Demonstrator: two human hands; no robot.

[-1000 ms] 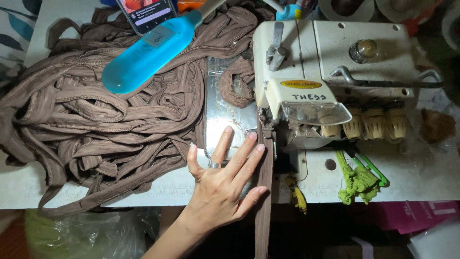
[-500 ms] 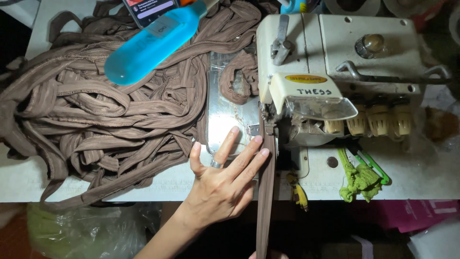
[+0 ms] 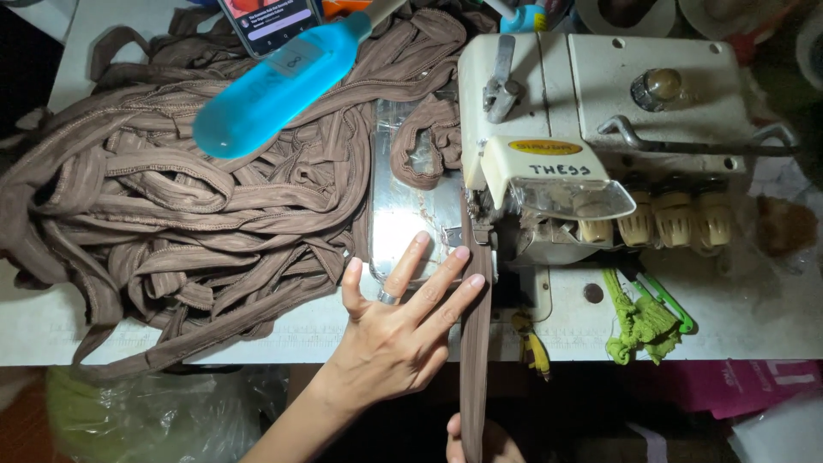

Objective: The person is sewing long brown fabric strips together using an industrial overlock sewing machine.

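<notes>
A brown fabric strip [image 3: 474, 343] runs from the table's front edge up under the presser foot of a cream overlock sewing machine [image 3: 600, 111]. My left hand [image 3: 399, 330] lies flat, palm down, with its fingers spread. Its fingertips rest on the metal plate [image 3: 403, 214] and against the strip's left edge. There is a ring on one finger. Only a small part of my right hand [image 3: 480, 441] shows at the bottom edge. It is under the hanging strip and seems to grip it.
A big heap of brown fabric strips [image 3: 171, 206] covers the left of the white table [image 3: 283, 339]. A blue bottle [image 3: 274, 86] and a phone [image 3: 270, 19] lie on it. Green thread tufts [image 3: 639, 321] sit at the right, and a plastic bag [image 3: 129, 411] hangs below the table.
My left hand has stayed flat beside the strip, shifting only slightly. My right hand has come into view at the bottom edge, under the strip.
</notes>
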